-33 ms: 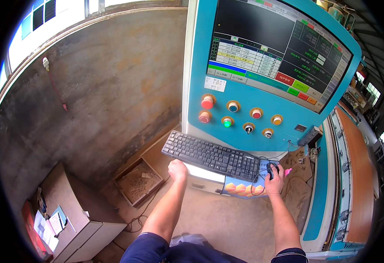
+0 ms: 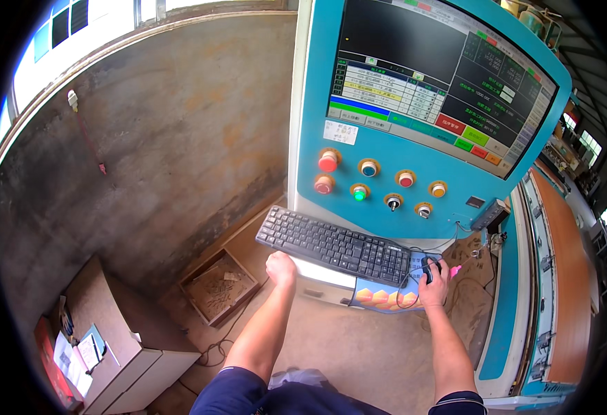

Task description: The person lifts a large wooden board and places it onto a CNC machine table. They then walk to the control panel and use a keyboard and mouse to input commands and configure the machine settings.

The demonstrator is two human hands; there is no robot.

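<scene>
From keyboard [image 2: 331, 243]: right hand [image 2: 435, 289], four o'clock, grip capping mouse [image 2: 427, 269], presumably for button reach; left hand [image 2: 281, 268], eight o'clock, fisted (contents hidden from me).

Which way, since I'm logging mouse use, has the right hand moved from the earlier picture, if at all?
No: the right hand shows no visible shift against the teal console.
</scene>
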